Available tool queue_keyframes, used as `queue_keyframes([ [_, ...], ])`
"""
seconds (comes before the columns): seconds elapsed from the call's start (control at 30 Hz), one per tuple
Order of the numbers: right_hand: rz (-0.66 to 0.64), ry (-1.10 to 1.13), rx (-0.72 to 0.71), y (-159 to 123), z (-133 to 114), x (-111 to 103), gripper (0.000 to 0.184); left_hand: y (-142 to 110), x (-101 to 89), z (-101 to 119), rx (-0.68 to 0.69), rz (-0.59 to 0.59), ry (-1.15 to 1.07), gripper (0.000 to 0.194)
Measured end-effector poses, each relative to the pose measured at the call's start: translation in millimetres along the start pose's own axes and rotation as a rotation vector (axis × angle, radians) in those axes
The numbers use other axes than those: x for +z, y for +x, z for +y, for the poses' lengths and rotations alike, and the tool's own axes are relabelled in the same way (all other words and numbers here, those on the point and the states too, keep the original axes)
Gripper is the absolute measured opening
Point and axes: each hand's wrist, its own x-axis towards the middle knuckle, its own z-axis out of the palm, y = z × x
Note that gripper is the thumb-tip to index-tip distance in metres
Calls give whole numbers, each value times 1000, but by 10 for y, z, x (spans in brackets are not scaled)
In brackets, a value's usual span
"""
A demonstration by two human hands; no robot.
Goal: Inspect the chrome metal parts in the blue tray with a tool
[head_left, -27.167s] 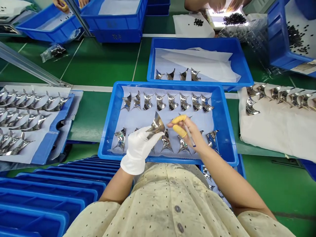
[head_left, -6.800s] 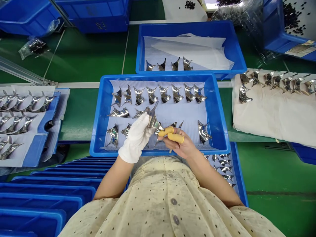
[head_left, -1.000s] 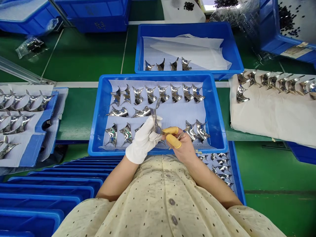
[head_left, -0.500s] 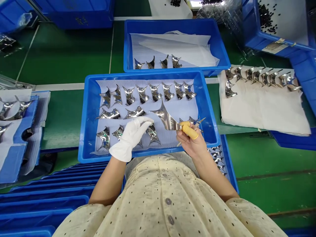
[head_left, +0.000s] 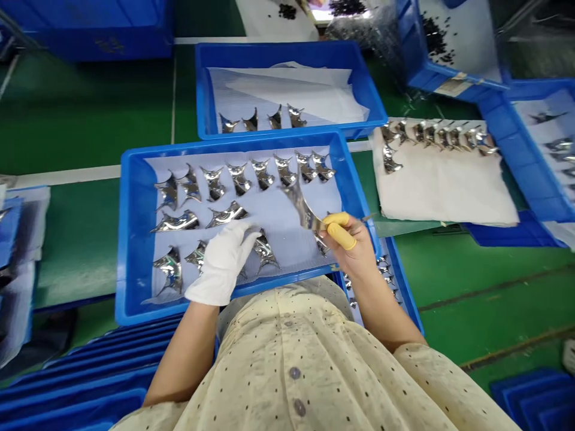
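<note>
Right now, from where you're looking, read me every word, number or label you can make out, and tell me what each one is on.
Nothing can be read for certain.
Paper label on the rim of the blue bin at upper right: too small and blurred to read.
Marks on the side of the blue crate at upper left: too blurred to read.
</note>
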Motion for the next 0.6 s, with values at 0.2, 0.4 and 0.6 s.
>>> queue_keyframes([
  [0.2,497,-1162,-367,374,-317,-1402,22,3,63,-57,-39,-101,225,48],
  [0.4,622,-1733,90,920,-349,-2528,25,13,95,-17,-67,-217,311,51],
  [0.6,485,-1757,192,1387,-232,-2777,24,18,161,-107,-34,-236,344,48],
])
